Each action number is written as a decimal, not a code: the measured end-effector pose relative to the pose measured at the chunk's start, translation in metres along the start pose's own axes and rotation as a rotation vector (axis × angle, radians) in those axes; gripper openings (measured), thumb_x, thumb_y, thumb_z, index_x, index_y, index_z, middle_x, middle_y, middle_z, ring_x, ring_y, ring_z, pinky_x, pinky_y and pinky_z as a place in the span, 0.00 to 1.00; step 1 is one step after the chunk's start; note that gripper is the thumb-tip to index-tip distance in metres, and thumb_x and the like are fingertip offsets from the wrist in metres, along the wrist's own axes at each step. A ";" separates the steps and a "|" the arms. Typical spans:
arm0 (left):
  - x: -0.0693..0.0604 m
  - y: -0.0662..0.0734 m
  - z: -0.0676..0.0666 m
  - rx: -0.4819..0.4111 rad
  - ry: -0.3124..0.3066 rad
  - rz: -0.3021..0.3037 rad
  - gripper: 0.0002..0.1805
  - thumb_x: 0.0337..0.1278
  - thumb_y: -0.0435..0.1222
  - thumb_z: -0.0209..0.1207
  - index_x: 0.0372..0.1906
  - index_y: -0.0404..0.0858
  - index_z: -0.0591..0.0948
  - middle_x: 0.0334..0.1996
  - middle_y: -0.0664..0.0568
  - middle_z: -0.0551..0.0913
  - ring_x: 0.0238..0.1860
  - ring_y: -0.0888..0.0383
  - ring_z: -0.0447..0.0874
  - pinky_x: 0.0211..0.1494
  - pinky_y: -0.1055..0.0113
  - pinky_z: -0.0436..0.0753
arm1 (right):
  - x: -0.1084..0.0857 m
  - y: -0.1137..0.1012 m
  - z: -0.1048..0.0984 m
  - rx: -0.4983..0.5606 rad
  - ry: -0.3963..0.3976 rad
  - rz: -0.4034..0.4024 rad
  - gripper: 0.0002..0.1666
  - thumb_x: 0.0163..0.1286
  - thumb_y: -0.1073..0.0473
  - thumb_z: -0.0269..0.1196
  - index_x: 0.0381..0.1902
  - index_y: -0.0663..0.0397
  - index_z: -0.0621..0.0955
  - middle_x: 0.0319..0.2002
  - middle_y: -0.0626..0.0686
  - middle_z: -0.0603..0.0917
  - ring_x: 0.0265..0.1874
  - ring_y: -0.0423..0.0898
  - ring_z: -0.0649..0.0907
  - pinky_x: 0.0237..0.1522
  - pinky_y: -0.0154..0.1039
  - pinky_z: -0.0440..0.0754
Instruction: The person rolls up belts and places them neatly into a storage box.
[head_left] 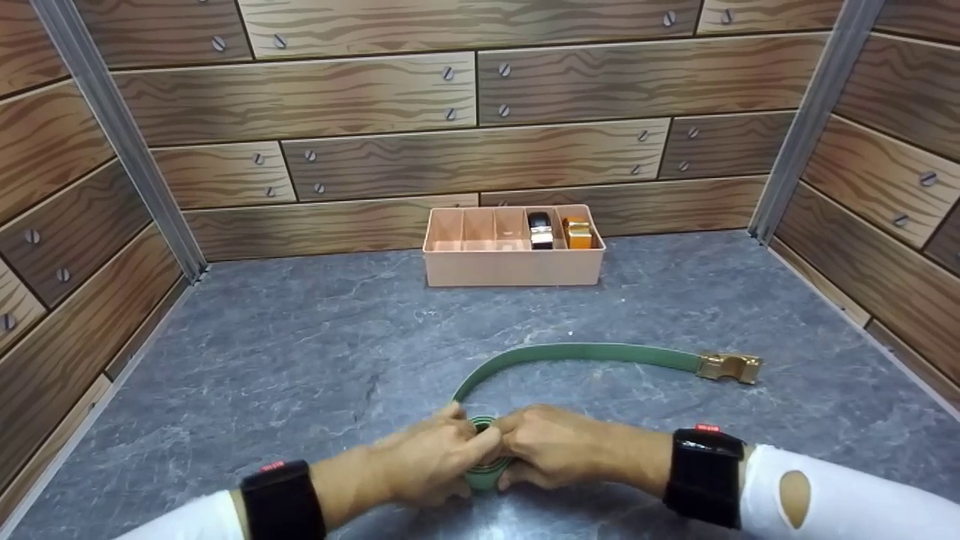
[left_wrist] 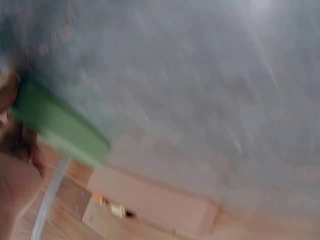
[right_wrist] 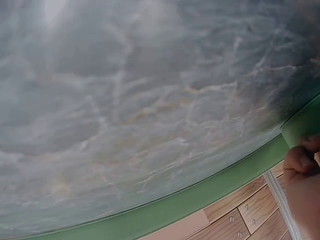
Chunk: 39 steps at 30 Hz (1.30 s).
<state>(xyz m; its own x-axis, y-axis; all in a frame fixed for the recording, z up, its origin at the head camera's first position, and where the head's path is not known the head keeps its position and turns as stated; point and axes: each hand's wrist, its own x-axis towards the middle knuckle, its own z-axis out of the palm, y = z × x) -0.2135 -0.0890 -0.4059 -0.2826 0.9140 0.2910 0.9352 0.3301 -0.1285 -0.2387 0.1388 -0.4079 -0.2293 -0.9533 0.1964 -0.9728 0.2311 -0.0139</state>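
A green belt point(head_left: 585, 351) curves over the tabletop, its gold buckle point(head_left: 730, 367) lying out to the right. The other end is wound into a coil, and both hands hold that coil near the front edge. On its left side the left hand point(head_left: 435, 457) grips the roll, thumb across the top. From the right, the right hand point(head_left: 551, 446) pinches it with curled fingers. The left wrist view is blurred and has part of the green belt point(left_wrist: 65, 125) beside the fingers. In the right wrist view the belt strip point(right_wrist: 200, 195) runs away from the fingers.
A pink compartment box point(head_left: 514, 268) stands by the back wall. Two of its right compartments hold a rolled black belt point(head_left: 539, 225) and a rolled orange belt point(head_left: 577, 234), both with metal buckles. Wood-patterned walls point(head_left: 375, 97) enclose the grey marbled table point(head_left: 300, 337) on three sides.
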 end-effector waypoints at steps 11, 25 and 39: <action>0.001 0.007 0.007 0.057 0.161 0.047 0.30 0.34 0.43 0.76 0.39 0.40 0.68 0.19 0.59 0.75 0.22 0.62 0.74 0.35 0.69 0.66 | 0.006 -0.010 -0.004 -0.097 -0.094 0.084 0.16 0.62 0.45 0.68 0.43 0.47 0.83 0.40 0.43 0.84 0.38 0.39 0.85 0.40 0.34 0.83; -0.001 0.007 0.006 0.049 0.138 0.064 0.32 0.27 0.39 0.77 0.39 0.40 0.69 0.22 0.58 0.76 0.25 0.61 0.77 0.35 0.70 0.68 | 0.008 -0.005 -0.008 -0.155 -0.131 0.007 0.15 0.62 0.47 0.69 0.42 0.47 0.82 0.39 0.41 0.83 0.37 0.37 0.83 0.43 0.30 0.81; -0.003 0.008 0.005 0.053 0.103 0.058 0.34 0.31 0.41 0.77 0.42 0.38 0.67 0.22 0.58 0.76 0.24 0.61 0.76 0.37 0.68 0.71 | 0.007 -0.007 -0.007 -0.134 -0.096 0.009 0.19 0.59 0.45 0.71 0.44 0.48 0.83 0.39 0.43 0.85 0.40 0.37 0.84 0.51 0.33 0.80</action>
<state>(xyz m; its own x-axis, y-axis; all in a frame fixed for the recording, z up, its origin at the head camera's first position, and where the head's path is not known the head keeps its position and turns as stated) -0.2065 -0.0879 -0.4120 -0.2026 0.9037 0.3772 0.9360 0.2919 -0.1965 -0.2334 0.1317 -0.4000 -0.2464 -0.9637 0.1024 -0.9591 0.2576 0.1170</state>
